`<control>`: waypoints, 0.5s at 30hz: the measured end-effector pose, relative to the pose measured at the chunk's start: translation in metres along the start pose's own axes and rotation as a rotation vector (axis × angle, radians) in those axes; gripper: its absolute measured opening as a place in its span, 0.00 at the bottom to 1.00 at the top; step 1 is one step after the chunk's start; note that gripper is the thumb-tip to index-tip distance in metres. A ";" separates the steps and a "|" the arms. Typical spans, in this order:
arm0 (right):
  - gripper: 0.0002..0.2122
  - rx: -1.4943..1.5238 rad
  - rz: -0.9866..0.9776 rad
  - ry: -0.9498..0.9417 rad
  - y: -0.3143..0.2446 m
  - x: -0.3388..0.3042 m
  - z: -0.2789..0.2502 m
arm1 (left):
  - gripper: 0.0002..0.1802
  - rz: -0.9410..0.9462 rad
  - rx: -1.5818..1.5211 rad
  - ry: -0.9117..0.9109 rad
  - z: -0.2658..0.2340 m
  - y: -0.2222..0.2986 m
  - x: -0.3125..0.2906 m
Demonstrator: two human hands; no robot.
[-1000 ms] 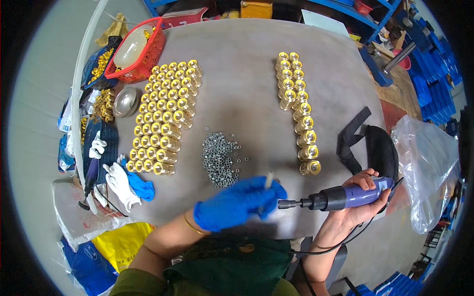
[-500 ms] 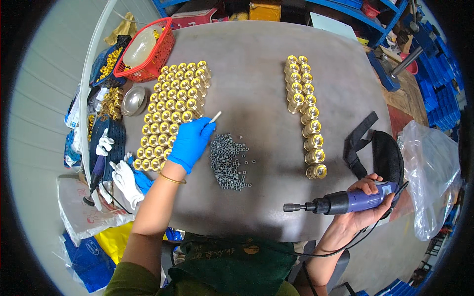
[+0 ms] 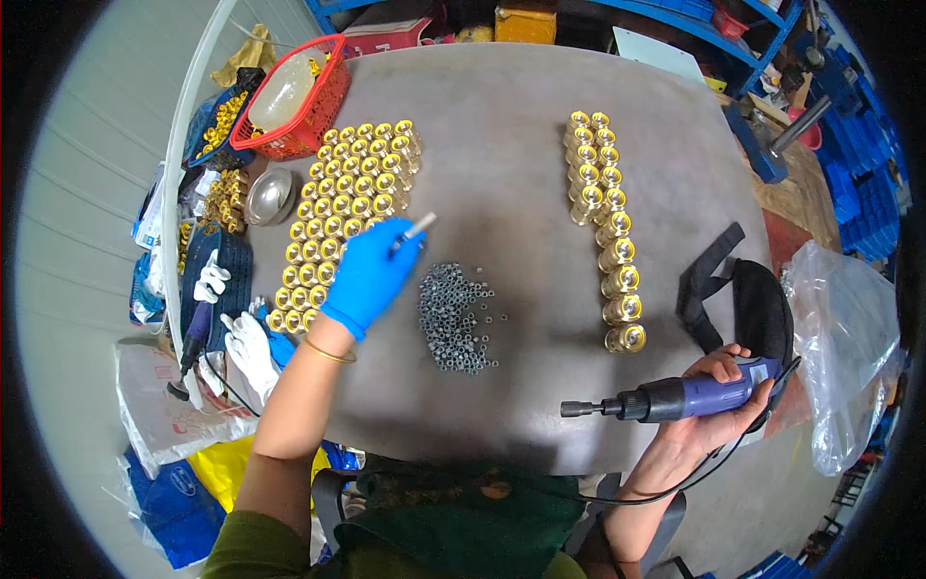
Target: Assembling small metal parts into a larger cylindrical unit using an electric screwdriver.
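My left hand [image 3: 371, 275], in a blue glove, holds a thin white stick [image 3: 415, 232] over the near edge of a large block of brass fittings [image 3: 349, 203]. Just to its right lies a pile of small grey nuts [image 3: 451, 317]. My bare right hand [image 3: 719, 405] grips a purple electric screwdriver [image 3: 675, 398] at the table's near right edge, its black tip pointing left. A double row of brass fittings [image 3: 603, 222] runs down the right half of the round grey table [image 3: 502, 145].
A red basket [image 3: 289, 96] with a clear bag stands at the back left, a metal bowl [image 3: 268, 196] beside it. White gloves [image 3: 246, 343] and another tool lie at the left edge. A black strap [image 3: 743, 299] and clear plastic bag [image 3: 839, 357] sit right.
My left hand left the screwdriver's tip, swung left and forward to the brass block with the white stick, and now hovers there. The screwdriver hand has barely shifted.
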State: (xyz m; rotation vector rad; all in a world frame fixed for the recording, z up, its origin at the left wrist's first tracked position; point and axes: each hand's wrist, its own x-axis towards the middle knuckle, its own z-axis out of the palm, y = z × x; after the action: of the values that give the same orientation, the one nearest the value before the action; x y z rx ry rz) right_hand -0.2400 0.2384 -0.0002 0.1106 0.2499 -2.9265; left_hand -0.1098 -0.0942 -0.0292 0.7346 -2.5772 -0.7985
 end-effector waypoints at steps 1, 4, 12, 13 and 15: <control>0.19 0.023 0.013 -0.001 -0.001 0.000 -0.001 | 0.10 -0.034 -0.005 0.070 -0.013 0.001 0.004; 0.18 0.005 -0.047 0.071 0.002 0.000 0.000 | 0.12 -0.120 -0.101 0.105 -0.036 -0.015 0.015; 0.18 -0.041 -0.037 0.075 0.005 -0.001 0.000 | 0.13 -0.085 -0.057 0.062 -0.037 -0.028 0.016; 0.18 -0.049 -0.045 0.087 0.005 -0.001 -0.001 | 0.13 -0.083 -0.024 0.047 -0.038 -0.028 0.016; 0.18 -0.047 -0.045 0.091 0.006 -0.001 0.001 | 0.14 0.009 0.038 0.052 -0.034 -0.037 0.017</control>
State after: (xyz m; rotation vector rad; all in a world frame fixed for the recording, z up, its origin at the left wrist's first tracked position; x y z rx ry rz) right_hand -0.2381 0.2327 0.0003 0.2344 0.3389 -2.9621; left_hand -0.0944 -0.1446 -0.0225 0.7441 -2.5537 -0.7200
